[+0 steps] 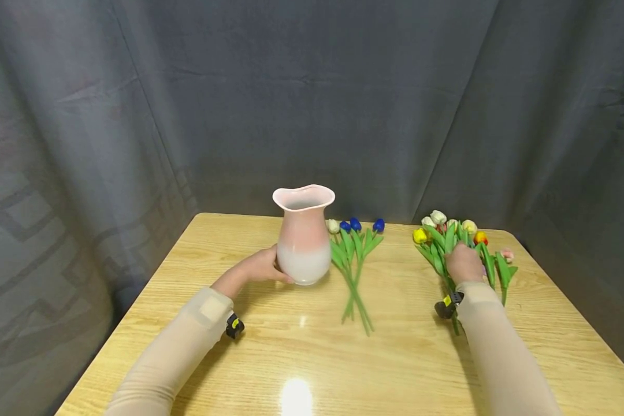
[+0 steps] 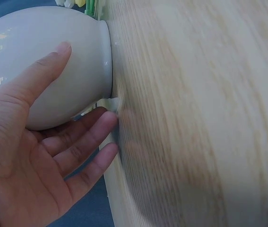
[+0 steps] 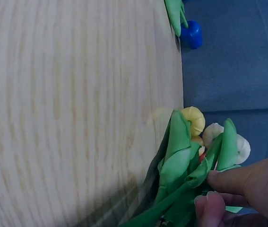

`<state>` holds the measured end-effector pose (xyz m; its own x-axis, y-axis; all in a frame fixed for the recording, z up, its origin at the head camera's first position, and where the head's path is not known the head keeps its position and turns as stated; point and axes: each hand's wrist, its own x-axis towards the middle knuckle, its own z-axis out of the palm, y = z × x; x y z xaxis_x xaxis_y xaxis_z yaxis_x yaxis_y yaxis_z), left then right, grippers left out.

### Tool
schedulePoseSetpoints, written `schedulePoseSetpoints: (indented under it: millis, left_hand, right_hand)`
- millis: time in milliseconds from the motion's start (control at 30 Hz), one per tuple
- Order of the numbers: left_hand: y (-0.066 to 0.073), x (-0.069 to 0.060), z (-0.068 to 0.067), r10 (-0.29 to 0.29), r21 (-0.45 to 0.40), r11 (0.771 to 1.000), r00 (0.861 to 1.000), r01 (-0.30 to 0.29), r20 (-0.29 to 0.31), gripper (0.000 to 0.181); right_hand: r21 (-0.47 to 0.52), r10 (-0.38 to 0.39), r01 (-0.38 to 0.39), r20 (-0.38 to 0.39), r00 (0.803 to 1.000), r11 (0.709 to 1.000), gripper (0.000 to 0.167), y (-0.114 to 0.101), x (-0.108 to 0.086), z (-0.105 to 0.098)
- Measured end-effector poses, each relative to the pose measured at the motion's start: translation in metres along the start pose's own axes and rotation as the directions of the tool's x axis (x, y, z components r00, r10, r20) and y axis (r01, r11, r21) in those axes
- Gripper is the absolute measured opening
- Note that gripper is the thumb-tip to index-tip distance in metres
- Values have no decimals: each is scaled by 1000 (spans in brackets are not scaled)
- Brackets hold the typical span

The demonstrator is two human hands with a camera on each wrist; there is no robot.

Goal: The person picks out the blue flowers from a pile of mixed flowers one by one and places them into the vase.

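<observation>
A pink-and-white vase [image 1: 305,245] with a wavy rim stands upright on the table. My left hand [image 1: 264,266] holds its lower left side; in the left wrist view the thumb lies along the white wall of the vase [image 2: 79,61], and the fingers reach round behind it. Over at the right, my right hand [image 1: 465,263] is in a bunch of artificial tulips [image 1: 437,251] with white, yellow, orange and red heads. Seen from the right wrist, thumb and forefinger pinch among the green tulip leaves [image 3: 178,163]; which stems they hold is hidden.
Between vase and bunch, blue and white tulips [image 1: 355,271] lie with crossed stems, close to the vase's right side. A pink tulip [image 1: 505,268] lies right of my right hand. The wooden table [image 1: 312,358] ends at a grey curtain [image 1: 301,104].
</observation>
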<state>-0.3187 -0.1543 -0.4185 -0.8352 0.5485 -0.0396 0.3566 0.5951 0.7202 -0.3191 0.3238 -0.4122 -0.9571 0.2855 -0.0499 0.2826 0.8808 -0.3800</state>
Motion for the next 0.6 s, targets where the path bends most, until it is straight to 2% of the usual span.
schedulePoseSetpoints:
  millis: [233,400,600]
  left_hand:
    - [1,1,0,-7,-1,1000,1000,7,-4,85]
    - [1,1,0,-3,-1,1000,1000,3,-7,87]
    - [0,1,1,2,0,1000,1000,-2,0,86]
  right_hand:
    - [-14,-4,3,-26,1000,1000,51,-5,-4,0]
    - [-39,-16,14,-58,998,999,59,-12,-5,0]
    - [-78,-55,47,-103,993,996,67,-37,-8,3]
